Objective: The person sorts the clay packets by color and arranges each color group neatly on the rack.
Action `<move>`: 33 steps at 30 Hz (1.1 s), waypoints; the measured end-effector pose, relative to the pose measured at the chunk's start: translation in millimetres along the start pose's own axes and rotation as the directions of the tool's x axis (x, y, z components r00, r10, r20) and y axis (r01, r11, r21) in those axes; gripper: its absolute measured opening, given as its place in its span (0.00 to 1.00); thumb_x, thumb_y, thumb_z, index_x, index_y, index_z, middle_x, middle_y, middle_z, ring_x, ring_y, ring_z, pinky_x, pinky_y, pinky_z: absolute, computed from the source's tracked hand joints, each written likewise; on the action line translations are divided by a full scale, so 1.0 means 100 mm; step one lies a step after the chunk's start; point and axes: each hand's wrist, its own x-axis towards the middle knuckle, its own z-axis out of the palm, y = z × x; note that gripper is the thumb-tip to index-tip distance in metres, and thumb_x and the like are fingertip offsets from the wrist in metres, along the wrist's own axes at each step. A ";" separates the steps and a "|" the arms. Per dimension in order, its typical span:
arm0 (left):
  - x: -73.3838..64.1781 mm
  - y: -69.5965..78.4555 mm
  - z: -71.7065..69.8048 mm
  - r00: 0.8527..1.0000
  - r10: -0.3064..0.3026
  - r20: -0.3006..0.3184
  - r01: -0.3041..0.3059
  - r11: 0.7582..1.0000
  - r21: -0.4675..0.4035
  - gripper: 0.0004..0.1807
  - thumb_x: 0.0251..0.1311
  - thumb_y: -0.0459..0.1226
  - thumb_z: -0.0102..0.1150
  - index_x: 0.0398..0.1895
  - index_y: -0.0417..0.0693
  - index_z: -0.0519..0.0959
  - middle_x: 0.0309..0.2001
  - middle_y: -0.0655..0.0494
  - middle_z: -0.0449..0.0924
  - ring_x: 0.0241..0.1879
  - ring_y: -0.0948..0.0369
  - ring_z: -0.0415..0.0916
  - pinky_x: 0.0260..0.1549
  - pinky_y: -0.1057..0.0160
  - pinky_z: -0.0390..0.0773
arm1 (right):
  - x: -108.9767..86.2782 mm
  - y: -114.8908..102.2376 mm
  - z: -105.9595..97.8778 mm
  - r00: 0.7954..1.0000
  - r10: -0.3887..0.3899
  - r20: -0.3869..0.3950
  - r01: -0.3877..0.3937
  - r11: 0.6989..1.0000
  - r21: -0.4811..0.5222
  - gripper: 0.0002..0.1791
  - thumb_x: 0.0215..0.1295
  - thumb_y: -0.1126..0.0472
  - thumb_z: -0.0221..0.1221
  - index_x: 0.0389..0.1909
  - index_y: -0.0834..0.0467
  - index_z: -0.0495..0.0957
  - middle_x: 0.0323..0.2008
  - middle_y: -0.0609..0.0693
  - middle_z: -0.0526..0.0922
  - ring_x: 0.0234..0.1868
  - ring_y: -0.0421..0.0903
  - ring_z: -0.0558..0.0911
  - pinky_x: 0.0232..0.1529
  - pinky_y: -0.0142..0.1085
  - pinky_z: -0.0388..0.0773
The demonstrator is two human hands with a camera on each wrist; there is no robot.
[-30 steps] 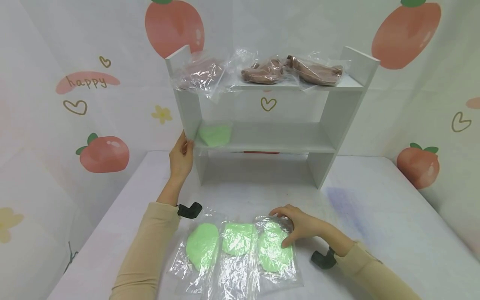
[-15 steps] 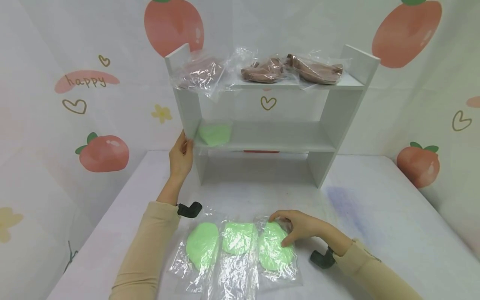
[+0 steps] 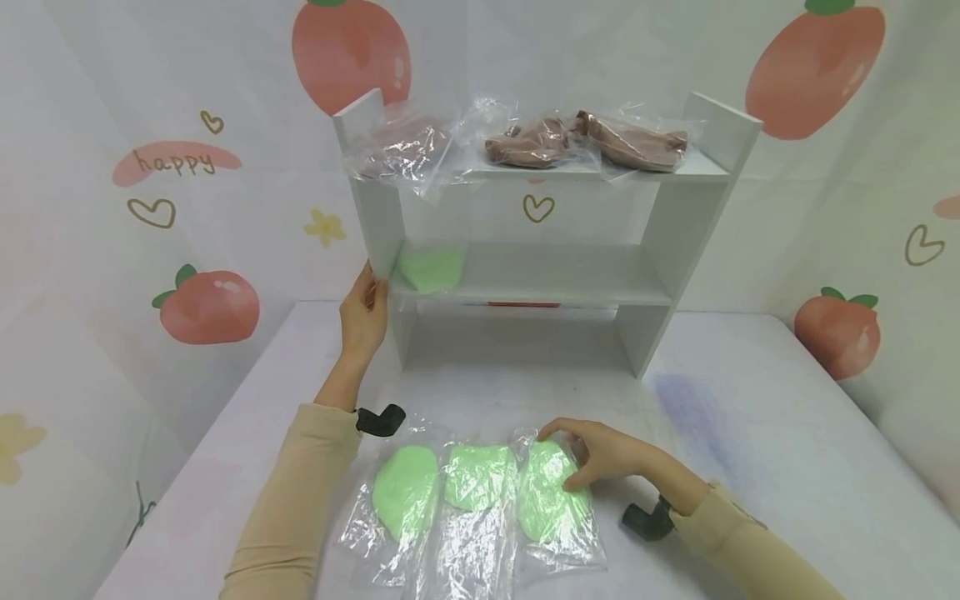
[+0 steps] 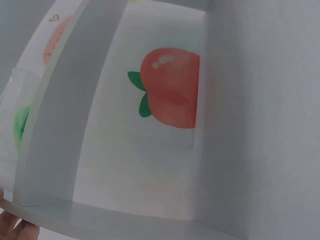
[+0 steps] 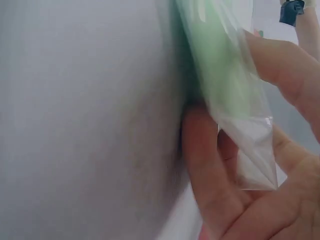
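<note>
A white shelf unit [image 3: 525, 300] stands on the table. My left hand [image 3: 363, 312] grips the edge of its left side panel, with the thumb at the front. Three clear plastic bags with flat light-green contents lie in a row before the shelf: a left bag [image 3: 405, 492], a middle bag [image 3: 476, 479] and a right bag [image 3: 551, 500]. My right hand [image 3: 603, 450] pinches the right bag at its right edge. In the right wrist view, fingers [image 5: 200, 150] reach under that bag, whose edge is raised off the table. What the green contents are, I cannot tell.
Another green bag [image 3: 431, 269] lies at the left of the middle shelf. On the top board rest a bag with pinkish contents [image 3: 408, 150], a bag with brown contents [image 3: 528, 146] and another brown bag [image 3: 637, 146]. Behind hangs a fruit-printed cloth [image 3: 247, 83].
My right hand's fingers have shifted slightly at the right bag's far edge, and that bag's right side now lies more tilted. The left hand stays in place on the shelf.
</note>
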 end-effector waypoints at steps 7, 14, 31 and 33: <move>-0.01 -0.01 0.00 1.000 0.004 0.002 -0.004 1.000 -0.007 0.26 0.69 0.32 0.43 0.69 0.45 0.59 0.62 0.35 0.69 0.60 0.43 0.70 0.59 0.53 0.74 | -0.01 0.07 0.01 0.997 -0.073 -0.001 0.073 0.995 0.074 0.33 0.53 0.59 0.66 0.60 0.56 0.67 0.57 0.56 0.73 0.24 0.35 0.70 0.28 0.28 0.74; 0.00 -0.03 -0.01 1.000 0.003 0.019 -0.002 1.000 -0.017 0.26 0.69 0.34 0.43 0.70 0.45 0.59 0.62 0.37 0.69 0.61 0.43 0.69 0.60 0.53 0.74 | -0.03 0.13 -0.02 0.997 -0.062 -0.051 0.069 0.986 0.154 0.30 0.56 0.62 0.63 0.61 0.56 0.68 0.30 0.51 0.76 0.17 0.29 0.59 0.18 0.21 0.63; -0.12 0.33 -0.06 0.999 -0.019 0.043 0.020 1.000 -0.018 0.26 0.68 0.30 0.42 0.69 0.37 0.57 0.62 0.32 0.67 0.62 0.40 0.67 0.61 0.51 0.72 | -0.08 0.02 -0.22 0.971 -0.058 -0.230 0.118 0.960 0.255 0.30 0.62 0.65 0.59 0.64 0.59 0.62 0.64 0.65 0.64 0.20 0.35 0.72 0.28 0.26 0.77; -0.12 0.33 -0.06 0.999 -0.018 0.044 0.019 1.000 -0.019 0.26 0.69 0.30 0.42 0.69 0.36 0.57 0.62 0.32 0.67 0.62 0.40 0.67 0.61 0.50 0.72 | -0.08 0.00 -0.24 0.969 -0.039 -0.246 0.108 0.955 0.276 0.29 0.61 0.65 0.59 0.64 0.59 0.63 0.63 0.65 0.64 0.20 0.35 0.71 0.30 0.26 0.77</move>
